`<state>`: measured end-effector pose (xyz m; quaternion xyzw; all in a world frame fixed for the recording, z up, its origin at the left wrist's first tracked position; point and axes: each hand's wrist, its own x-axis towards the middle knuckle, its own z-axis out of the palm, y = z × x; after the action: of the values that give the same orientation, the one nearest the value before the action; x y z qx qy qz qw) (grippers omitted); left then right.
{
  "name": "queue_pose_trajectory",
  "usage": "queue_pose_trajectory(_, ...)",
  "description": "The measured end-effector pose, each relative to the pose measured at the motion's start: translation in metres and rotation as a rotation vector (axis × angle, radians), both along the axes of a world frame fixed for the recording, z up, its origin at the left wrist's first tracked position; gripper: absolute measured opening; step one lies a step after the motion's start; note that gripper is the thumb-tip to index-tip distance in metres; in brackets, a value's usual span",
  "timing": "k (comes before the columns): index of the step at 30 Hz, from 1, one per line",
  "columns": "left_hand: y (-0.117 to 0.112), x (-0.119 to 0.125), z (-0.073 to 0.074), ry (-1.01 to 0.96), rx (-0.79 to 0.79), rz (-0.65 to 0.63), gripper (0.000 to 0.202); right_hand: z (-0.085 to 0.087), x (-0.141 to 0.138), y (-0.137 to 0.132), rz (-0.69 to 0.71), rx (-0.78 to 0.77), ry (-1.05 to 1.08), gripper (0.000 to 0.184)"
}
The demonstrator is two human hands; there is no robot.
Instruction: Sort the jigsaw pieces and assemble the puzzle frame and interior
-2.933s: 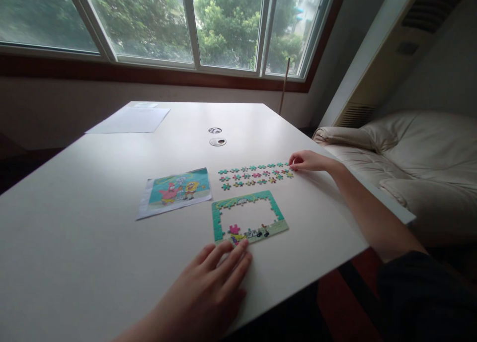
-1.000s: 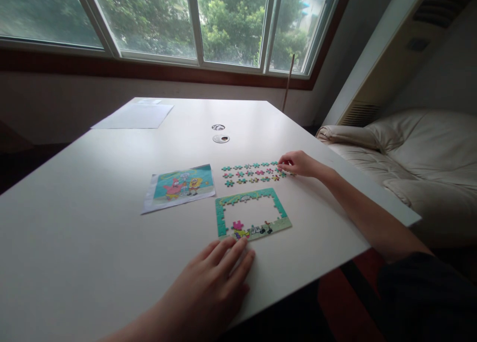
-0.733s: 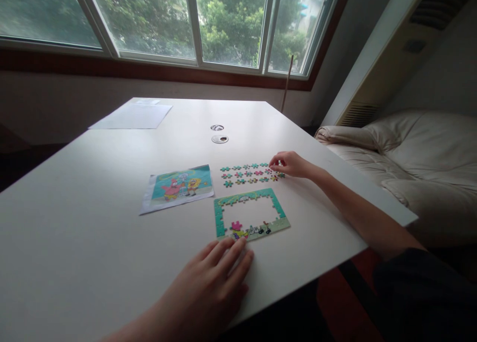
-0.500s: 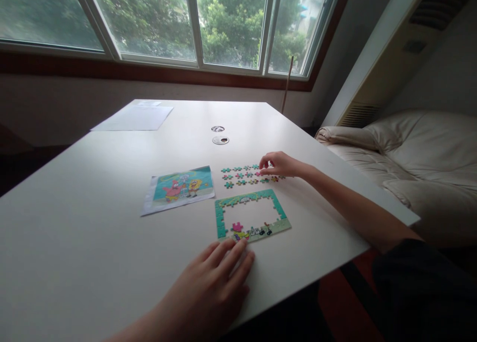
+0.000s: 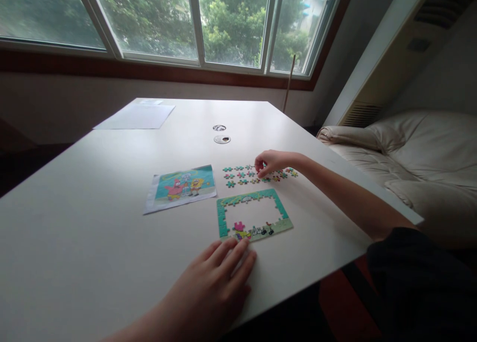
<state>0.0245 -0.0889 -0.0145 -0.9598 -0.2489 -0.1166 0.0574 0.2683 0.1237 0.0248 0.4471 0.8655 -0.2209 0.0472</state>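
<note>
A partly assembled jigsaw puzzle (image 5: 224, 224) lies flat on the white table, a teal and sandy border around an open middle. One pink piece (image 5: 239, 226) is joined inside its lower left. My left hand (image 5: 219, 277) rests flat and open, fingertips on the puzzle's near edge. Beyond the frame, several loose puzzle pieces (image 5: 231, 184) are laid out in rows. Over the middle of these rows is my right hand (image 5: 269, 162), thumb and fingers pinched together at the pieces. Whatever is between those fingertips is hidden. Left of the puzzle lies a printed cartoon picture (image 5: 184, 187).
White sheets of paper (image 5: 136, 116) lie at the table's far left corner. Two round cable holes (image 5: 222, 139) are set in the white table (image 5: 93, 198). A cream leather sofa (image 5: 421, 148) stands to the right, and windows line the far wall.
My right hand has shifted slightly left over the loose pieces, its fingers drawing closer together and uncovering pieces at the right end. My left hand stays at the puzzle's edge.
</note>
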Motion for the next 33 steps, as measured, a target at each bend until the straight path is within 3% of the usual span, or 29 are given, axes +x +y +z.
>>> queue_pose_trajectory(5, 0.000, 0.000, 0.001, -0.007, -0.005, -0.007, 0.032, -0.003, 0.002, -0.005, 0.011, 0.059, 0.071, 0.015)
queue_pose_trajectory(10, 0.001, 0.001, 0.000, -0.019, 0.005, -0.007, 0.032, -0.001, 0.001, -0.033, 0.021, 0.096, 0.386, 0.020)
queue_pose_trajectory(13, 0.001, 0.002, -0.001, -0.022, 0.005, -0.002, 0.032, -0.002, -0.005, -0.066, 0.016, -0.004, 0.549, 0.023)
queue_pose_trajectory(17, 0.000, 0.001, -0.002, -0.031, 0.009, 0.000, 0.032, -0.010, -0.019, -0.107, -0.004, -0.267, 0.697, 0.023)
queue_pose_trajectory(22, -0.001, 0.000, -0.001, -0.041, 0.028, -0.004, 0.031, -0.015, -0.036, -0.126, -0.022, -0.265, 0.684, 0.022)
queue_pose_trajectory(33, 0.000, 0.001, 0.001, -0.039, 0.020, -0.005, 0.030, -0.018, -0.038, -0.126, 0.007, -0.131, 0.582, 0.017)
